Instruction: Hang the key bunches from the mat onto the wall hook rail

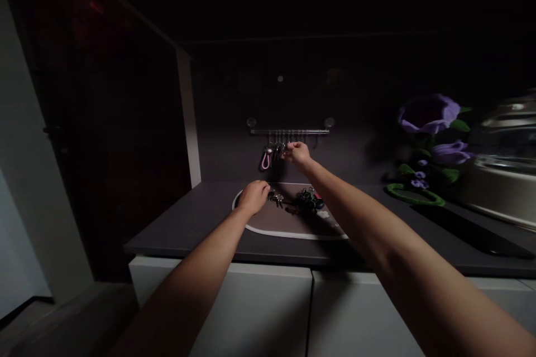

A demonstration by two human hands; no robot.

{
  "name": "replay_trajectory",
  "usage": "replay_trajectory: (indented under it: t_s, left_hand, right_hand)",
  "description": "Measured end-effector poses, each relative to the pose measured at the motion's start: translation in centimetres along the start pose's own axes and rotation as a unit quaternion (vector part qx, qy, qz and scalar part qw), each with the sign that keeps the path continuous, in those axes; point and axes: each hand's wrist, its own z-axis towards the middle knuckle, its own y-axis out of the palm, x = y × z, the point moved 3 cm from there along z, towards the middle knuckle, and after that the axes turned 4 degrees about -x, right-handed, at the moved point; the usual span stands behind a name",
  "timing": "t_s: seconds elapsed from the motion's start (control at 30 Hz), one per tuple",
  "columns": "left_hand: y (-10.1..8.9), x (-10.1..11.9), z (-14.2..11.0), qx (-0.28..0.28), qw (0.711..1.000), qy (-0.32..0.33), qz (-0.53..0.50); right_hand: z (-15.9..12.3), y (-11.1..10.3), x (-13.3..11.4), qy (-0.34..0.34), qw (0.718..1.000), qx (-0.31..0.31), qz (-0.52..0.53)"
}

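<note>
A metal hook rail (290, 131) is fixed to the dark back wall. A pink key strap (266, 159) and another key set hang from its left hooks. My right hand (298, 154) is raised just below the rail, fingers pinched on a hanging key set (281, 150). My left hand (253, 197) rests on a shallow oval tray (288, 225) on the dark counter, fingers curled on a small bunch of keys (276, 198). More keys and a dark keyring with a red spot (310, 199) lie in the tray.
A purple fabric flower with green stem (427, 145) stands on the counter at the right. A large shiny metal vessel (505, 162) sits at the far right. White cabinet doors (268, 307) lie below the counter. A tall white panel (188, 117) rises at the left.
</note>
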Motion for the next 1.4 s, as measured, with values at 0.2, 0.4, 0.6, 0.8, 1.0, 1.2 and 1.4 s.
replay_trajectory:
  t_s: [0.2, 0.4, 0.6, 0.8, 1.0, 1.2, 1.4]
  left_hand:
    - [0.2, -0.1, 0.1, -0.003, 1.0, -0.006, 0.019]
    - [0.3, -0.1, 0.2, -0.008, 1.0, -0.01, 0.021]
    - [0.2, 0.0, 0.1, -0.012, 1.0, -0.014, 0.025]
    - [0.1, -0.1, 0.2, -0.015, 0.999, -0.018, 0.032]
    - [0.1, -0.1, 0.1, -0.017, 0.999, -0.024, 0.022]
    - [0.4, -0.5, 0.2, -0.018, 0.999, -0.031, 0.023]
    - [0.3, -0.5, 0.2, -0.022, 0.999, -0.038, 0.021]
  right_hand:
    - [1.7, 0.7, 0.2, 0.0, 0.999, 0.042, -0.008]
    - [2.7, 1.1, 0.7, -0.009, 0.998, 0.06, 0.004]
    - [2.8, 0.7, 1.2, -0.001, 0.996, 0.092, 0.006]
    - [2.7, 0.0, 1.8, -0.003, 0.997, 0.07, -0.016]
    - [2.7, -0.3, 2.4, -0.009, 0.998, 0.057, -0.031]
    - [2.4, -0.2, 2.3, -0.014, 0.998, 0.046, -0.048]
    - [2.1, -0.5, 1.5, -0.004, 0.995, 0.017, -0.096]
